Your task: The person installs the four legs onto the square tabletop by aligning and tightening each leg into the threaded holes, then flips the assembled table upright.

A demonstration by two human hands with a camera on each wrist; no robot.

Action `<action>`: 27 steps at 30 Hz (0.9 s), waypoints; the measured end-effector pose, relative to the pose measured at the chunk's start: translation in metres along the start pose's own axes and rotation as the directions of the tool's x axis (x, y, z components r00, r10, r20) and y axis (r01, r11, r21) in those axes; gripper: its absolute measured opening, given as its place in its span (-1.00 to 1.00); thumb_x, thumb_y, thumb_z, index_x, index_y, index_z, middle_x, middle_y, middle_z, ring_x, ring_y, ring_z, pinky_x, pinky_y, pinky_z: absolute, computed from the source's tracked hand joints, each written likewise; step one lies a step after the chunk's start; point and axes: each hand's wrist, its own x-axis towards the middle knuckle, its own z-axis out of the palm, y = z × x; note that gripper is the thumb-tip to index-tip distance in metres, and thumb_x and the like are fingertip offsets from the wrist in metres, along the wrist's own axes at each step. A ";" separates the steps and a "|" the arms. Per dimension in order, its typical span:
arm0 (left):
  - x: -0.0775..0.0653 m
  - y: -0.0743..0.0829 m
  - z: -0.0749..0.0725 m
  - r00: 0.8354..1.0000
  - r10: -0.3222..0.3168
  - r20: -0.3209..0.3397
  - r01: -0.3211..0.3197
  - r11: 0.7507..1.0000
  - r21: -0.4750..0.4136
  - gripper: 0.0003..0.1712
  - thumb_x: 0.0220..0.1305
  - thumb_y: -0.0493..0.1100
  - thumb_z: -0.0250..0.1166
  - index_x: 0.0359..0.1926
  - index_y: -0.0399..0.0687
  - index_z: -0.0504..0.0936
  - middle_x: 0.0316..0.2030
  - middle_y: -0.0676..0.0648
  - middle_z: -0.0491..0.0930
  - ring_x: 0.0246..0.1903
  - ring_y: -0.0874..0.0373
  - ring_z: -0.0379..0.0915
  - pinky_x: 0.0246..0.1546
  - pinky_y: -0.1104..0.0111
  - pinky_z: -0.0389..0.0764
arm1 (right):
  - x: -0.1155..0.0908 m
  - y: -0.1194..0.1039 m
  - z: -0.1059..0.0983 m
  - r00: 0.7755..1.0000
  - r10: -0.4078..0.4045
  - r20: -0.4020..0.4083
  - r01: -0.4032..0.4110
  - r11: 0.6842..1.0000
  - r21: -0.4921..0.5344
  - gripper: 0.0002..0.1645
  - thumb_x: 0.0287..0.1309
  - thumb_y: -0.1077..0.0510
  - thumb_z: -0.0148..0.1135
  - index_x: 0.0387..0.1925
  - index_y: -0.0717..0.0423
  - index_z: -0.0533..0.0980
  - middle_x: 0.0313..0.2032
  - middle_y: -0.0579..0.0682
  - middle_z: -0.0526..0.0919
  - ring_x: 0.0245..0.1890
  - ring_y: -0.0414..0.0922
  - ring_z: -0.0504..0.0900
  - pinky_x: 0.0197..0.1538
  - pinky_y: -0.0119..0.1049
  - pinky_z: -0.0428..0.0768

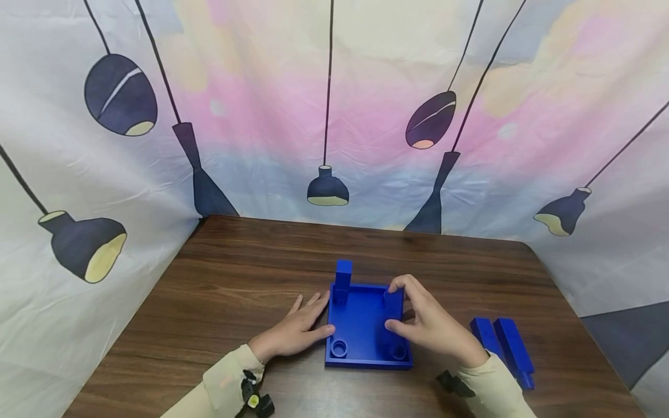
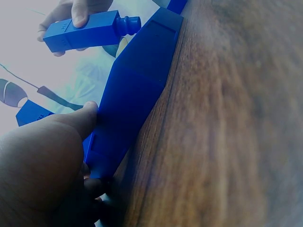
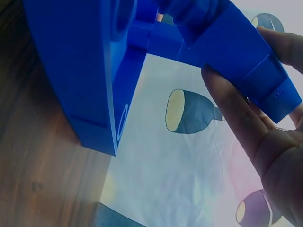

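A square blue tray-like base (image 1: 366,347) with raised rims and round corner sockets lies on the table. One blue leg (image 1: 342,277) stands upright in its far left corner. My left hand (image 1: 294,332) rests against the left side, fingers extended and thumb touching the rim. Over the base's right side, my right hand (image 1: 432,325) pinches another blue leg (image 2: 85,32) between thumb and fingers. In the left wrist view, that leg's ridged peg (image 2: 129,25) points toward the base and appears apart from it. The near left socket (image 1: 339,348) holds nothing.
Two more blue legs (image 1: 514,347) lie side by side on the brown wooden table (image 1: 251,261), right of my right forearm. A cloth backdrop (image 1: 272,104) printed with hanging lamps surrounds the table's far edge and sides.
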 end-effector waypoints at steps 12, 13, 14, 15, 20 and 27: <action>-0.001 -0.001 0.001 1.000 0.012 -0.015 -0.012 1.000 -0.007 -0.05 0.62 0.22 0.09 0.66 -0.31 0.01 0.64 -0.26 0.01 0.64 -0.22 -0.17 0.56 -0.25 -0.41 | 0.010 -0.006 0.012 0.992 -0.115 -0.048 0.112 0.992 -0.055 -0.34 0.20 0.27 0.56 0.12 -0.10 0.30 0.08 -0.10 0.42 -0.12 -0.10 0.45 -0.29 -0.29 0.64; -0.001 -0.001 0.001 1.000 0.011 -0.014 -0.011 1.000 -0.008 -0.05 0.62 0.22 0.09 0.66 -0.31 0.01 0.64 -0.25 0.02 0.64 -0.22 -0.17 0.56 -0.25 -0.41 | 0.012 -0.007 0.013 0.991 -0.120 -0.050 0.118 0.992 -0.055 -0.33 0.19 0.28 0.56 0.12 -0.10 0.30 0.09 -0.09 0.42 -0.07 -0.09 0.46 -0.22 -0.27 0.67; -0.001 -0.001 0.001 1.000 0.010 -0.015 -0.011 1.000 -0.010 -0.05 0.62 0.22 0.09 0.66 -0.31 0.01 0.64 -0.25 0.02 0.64 -0.22 -0.17 0.56 -0.25 -0.41 | 0.013 -0.009 0.014 0.991 -0.123 -0.049 0.121 0.991 -0.051 -0.33 0.19 0.28 0.56 0.12 -0.09 0.30 0.11 -0.08 0.43 -0.03 -0.08 0.47 -0.18 -0.26 0.69; 0.000 -0.001 0.001 1.000 0.006 -0.012 -0.007 1.000 -0.008 -0.05 0.61 0.23 0.09 0.66 -0.30 0.00 0.64 -0.24 0.02 0.64 -0.21 -0.17 0.57 -0.23 -0.41 | 0.015 -0.010 0.015 0.991 -0.125 -0.049 0.122 0.991 -0.048 -0.33 0.19 0.28 0.56 0.12 -0.09 0.30 0.12 -0.06 0.43 -0.01 -0.07 0.48 -0.16 -0.26 0.70; 0.000 0.000 0.000 1.000 -0.006 -0.009 0.006 1.000 -0.006 -0.04 0.61 0.25 0.09 0.67 -0.28 -0.01 0.65 -0.22 0.01 0.64 -0.18 -0.19 0.57 -0.21 -0.43 | 0.021 -0.015 0.020 0.990 -0.133 -0.042 0.133 0.991 -0.019 -0.34 0.20 0.30 0.54 0.12 -0.07 0.30 0.16 0.00 0.42 0.08 -0.04 0.49 -0.11 -0.25 0.73; 0.001 0.000 0.001 1.000 0.002 -0.008 -0.002 1.000 -0.007 -0.05 0.61 0.23 0.09 0.66 -0.30 0.01 0.64 -0.24 0.04 0.64 -0.21 -0.17 0.56 -0.25 -0.40 | 0.027 -0.018 0.029 0.982 -0.186 -0.039 0.186 0.983 -0.003 -0.36 0.22 0.32 0.51 0.12 -0.05 0.29 0.17 0.02 0.40 0.12 -0.05 0.46 -0.13 -0.24 0.74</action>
